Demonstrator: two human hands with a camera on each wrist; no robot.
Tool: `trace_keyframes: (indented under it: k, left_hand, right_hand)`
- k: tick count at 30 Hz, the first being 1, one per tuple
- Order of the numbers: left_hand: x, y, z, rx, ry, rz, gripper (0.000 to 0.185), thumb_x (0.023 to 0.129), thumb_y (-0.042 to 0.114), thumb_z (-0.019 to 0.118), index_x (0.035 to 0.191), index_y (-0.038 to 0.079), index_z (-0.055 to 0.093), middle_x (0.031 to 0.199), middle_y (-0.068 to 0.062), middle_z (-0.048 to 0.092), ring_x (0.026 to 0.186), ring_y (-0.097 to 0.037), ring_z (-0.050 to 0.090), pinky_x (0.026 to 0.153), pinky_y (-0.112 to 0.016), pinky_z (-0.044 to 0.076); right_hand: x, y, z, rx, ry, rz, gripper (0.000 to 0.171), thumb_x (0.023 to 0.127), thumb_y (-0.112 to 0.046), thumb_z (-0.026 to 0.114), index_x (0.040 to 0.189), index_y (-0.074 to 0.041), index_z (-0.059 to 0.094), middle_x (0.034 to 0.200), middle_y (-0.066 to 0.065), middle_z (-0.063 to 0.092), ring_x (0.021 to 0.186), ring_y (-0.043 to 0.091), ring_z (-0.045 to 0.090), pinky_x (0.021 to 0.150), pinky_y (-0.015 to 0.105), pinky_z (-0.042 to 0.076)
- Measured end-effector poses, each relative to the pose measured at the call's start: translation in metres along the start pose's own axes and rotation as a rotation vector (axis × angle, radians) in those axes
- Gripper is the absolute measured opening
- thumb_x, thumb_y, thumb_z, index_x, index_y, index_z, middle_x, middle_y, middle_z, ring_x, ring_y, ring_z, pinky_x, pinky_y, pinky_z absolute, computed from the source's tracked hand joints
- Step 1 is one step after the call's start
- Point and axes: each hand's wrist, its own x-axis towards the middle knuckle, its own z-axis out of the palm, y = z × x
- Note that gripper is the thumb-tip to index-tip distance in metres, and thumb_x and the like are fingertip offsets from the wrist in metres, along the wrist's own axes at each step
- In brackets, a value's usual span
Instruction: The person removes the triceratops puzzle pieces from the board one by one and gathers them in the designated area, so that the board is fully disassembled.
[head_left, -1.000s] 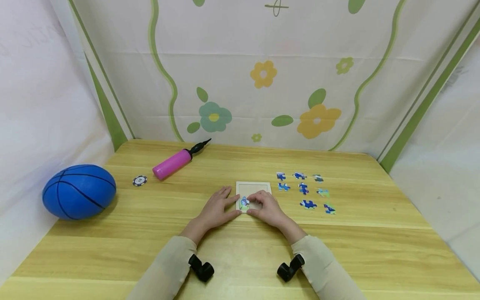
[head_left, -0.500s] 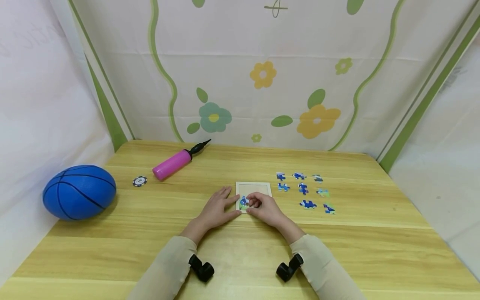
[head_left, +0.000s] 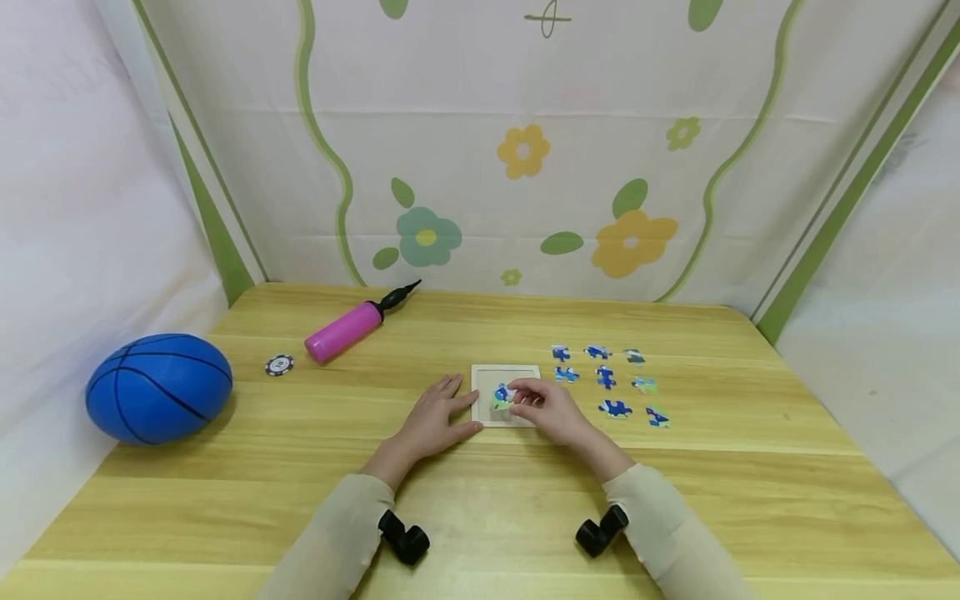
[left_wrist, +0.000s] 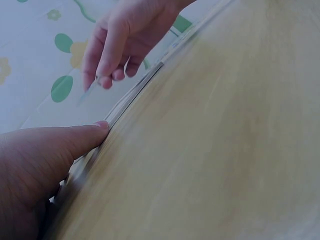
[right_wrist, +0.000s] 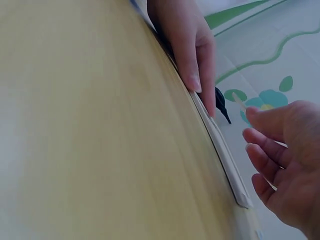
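Observation:
In the head view a light wooden puzzle frame [head_left: 480, 371] lies on the table. My left hand [head_left: 431, 419] rests at its left side, with thumb and a finger touching the edge. My right hand [head_left: 551, 410] pinches a blue and green jigsaw piece [head_left: 502, 397] by its right edge, over the frame. The right wrist view shows the piece [right_wrist: 239, 101] edge-on, raised above the frame [right_wrist: 225, 155]. To the right lie several loose jigsaw pieces [head_left: 606, 377] in rough rows, mostly blue and white, some with green.
A blue ball [head_left: 159, 388] sits at the table's left. Near it lie a poker chip [head_left: 279, 365] and a pink hand pump [head_left: 345, 332] with a black nozzle. A flowered curtain [head_left: 465, 150] hangs along the table's back edge.
My right hand has lifted the jigsaw piece from the frame's lower left corner and moved slightly right with it. My left hand has stayed at the frame's edge.

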Motion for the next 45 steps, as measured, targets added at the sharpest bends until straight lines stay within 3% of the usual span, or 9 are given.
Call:
trace_keyframes:
  k: [12,18,28,37,45]
  left_hand:
    - [-0.001,0.0,0.0,-0.004,0.009,0.01,0.054,0.08,0.041,0.057,0.124,0.011,0.048,0.136,-0.019,0.026,0.126,-0.03,0.016,0.099,-0.044,0.012]
    - [0.0,0.0,0.0,-0.001,0.006,0.009,0.055,0.08,0.042,0.056,0.124,0.011,0.048,0.136,-0.018,0.025,0.126,-0.03,0.016,0.1,-0.043,0.011]
    - [0.0,-0.001,-0.001,0.003,0.002,0.009,0.055,0.08,0.042,0.056,0.125,0.011,0.048,0.136,-0.018,0.025,0.126,-0.029,0.015,0.1,-0.044,0.011]
    - [0.0,-0.001,-0.001,-0.005,-0.003,0.01,0.055,0.081,0.043,0.055,0.125,0.012,0.047,0.137,-0.018,0.024,0.126,-0.029,0.015,0.1,-0.043,0.011]
    - [0.0,-0.002,0.0,-0.012,0.002,0.015,0.055,0.08,0.042,0.056,0.125,0.011,0.048,0.136,-0.018,0.025,0.126,-0.03,0.015,0.1,-0.044,0.011]
  right_hand:
    - [-0.025,0.026,-0.062,-0.102,0.063,-0.022,0.029,0.08,-0.015,0.062,0.107,-0.005,0.06,0.087,0.003,0.059,0.077,0.017,0.052,0.065,0.03,0.044]
    - [-0.033,0.046,-0.081,-0.125,0.09,-0.029,0.03,0.08,-0.014,0.062,0.108,-0.001,0.059,0.089,0.007,0.059,0.077,0.018,0.053,0.064,0.029,0.044]
    - [-0.034,0.066,-0.078,-0.131,0.088,0.03,0.027,0.079,-0.016,0.064,0.104,-0.006,0.062,0.085,0.004,0.058,0.076,0.019,0.052,0.062,0.029,0.043]
    - [-0.033,0.063,-0.07,-0.222,0.109,-0.009,0.027,0.076,-0.012,0.066,0.102,-0.004,0.063,0.089,0.005,0.056,0.078,0.019,0.048,0.067,0.035,0.04]
    - [-0.031,0.06,-0.068,-0.279,0.099,0.02,0.028,0.075,-0.009,0.066,0.102,-0.002,0.063,0.091,0.007,0.057,0.08,0.021,0.049,0.069,0.036,0.039]
